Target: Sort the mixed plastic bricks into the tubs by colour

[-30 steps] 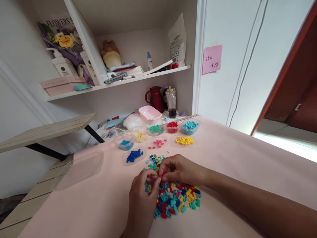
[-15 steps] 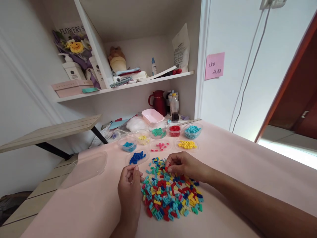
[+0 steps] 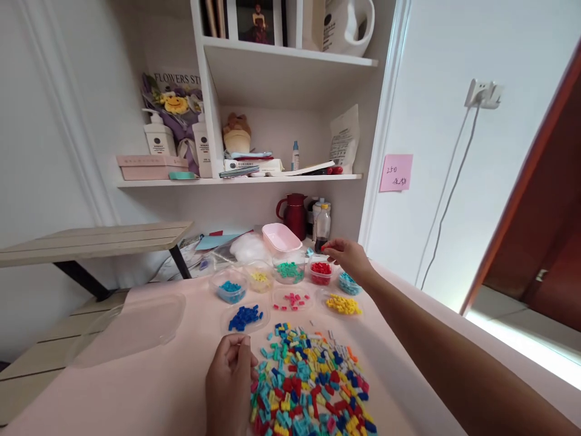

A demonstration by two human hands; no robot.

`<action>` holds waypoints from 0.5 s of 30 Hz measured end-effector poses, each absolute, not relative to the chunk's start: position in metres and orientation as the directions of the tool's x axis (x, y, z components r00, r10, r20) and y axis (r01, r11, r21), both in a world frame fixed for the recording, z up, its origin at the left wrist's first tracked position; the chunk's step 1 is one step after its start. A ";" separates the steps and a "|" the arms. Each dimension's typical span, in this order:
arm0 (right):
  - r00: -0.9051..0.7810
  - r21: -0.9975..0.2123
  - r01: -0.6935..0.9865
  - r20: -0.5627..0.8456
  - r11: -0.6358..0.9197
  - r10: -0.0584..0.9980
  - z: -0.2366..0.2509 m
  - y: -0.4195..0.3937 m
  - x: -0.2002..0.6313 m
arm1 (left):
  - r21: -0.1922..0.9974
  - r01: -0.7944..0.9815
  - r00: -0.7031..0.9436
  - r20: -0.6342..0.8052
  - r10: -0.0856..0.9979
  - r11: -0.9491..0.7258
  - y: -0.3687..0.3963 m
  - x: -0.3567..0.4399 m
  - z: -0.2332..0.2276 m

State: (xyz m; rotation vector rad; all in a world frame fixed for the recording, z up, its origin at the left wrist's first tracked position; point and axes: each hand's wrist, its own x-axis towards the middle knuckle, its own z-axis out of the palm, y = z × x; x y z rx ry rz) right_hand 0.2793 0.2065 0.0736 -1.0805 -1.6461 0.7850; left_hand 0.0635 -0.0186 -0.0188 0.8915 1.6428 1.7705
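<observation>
My right hand is raised over the tubs at the back right, thumb and fingers pinched on a small red building brick. Just below it stands a clear tub of red bricks, beside a tub of light blue bricks partly hidden by my wrist. My left hand rests at the left edge of a mixed heap of coloured building bricks. Its fingers are curled closed, and whatever they hold, if anything, is hidden.
Around the heap's far side stand tubs of green bricks, pale yellow bricks and blue bricks. Shallow lids bear dark blue bricks, pink bricks and yellow bricks. A clear lid lies left; a pink basin stands behind.
My right hand has gone from the heap up to the red tub, carrying a red brick. My left hand stays by the heap. The view has tilted upward.
</observation>
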 end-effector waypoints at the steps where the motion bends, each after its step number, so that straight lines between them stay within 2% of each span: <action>1: -0.090 -0.870 0.304 0.378 0.387 0.921 0.071 0.215 0.280 | 0.995 0.036 -0.620 0.095 0.779 -0.092 -0.018 0.064 -0.019; 5: 0.008 -0.891 0.309 0.352 0.333 0.936 0.058 0.229 0.285 | 0.992 0.043 -0.606 0.117 0.787 -0.115 -0.016 0.064 -0.024; 8: 0.020 -0.931 0.233 0.294 0.282 0.956 0.053 0.221 0.287 | 0.991 0.064 -0.592 0.131 0.795 -0.116 -0.015 0.063 -0.028; 15: -0.236 -0.984 -0.065 0.177 0.167 0.955 0.043 0.141 0.276 | 0.989 0.105 -0.575 0.147 0.805 -0.105 -0.020 0.064 -0.017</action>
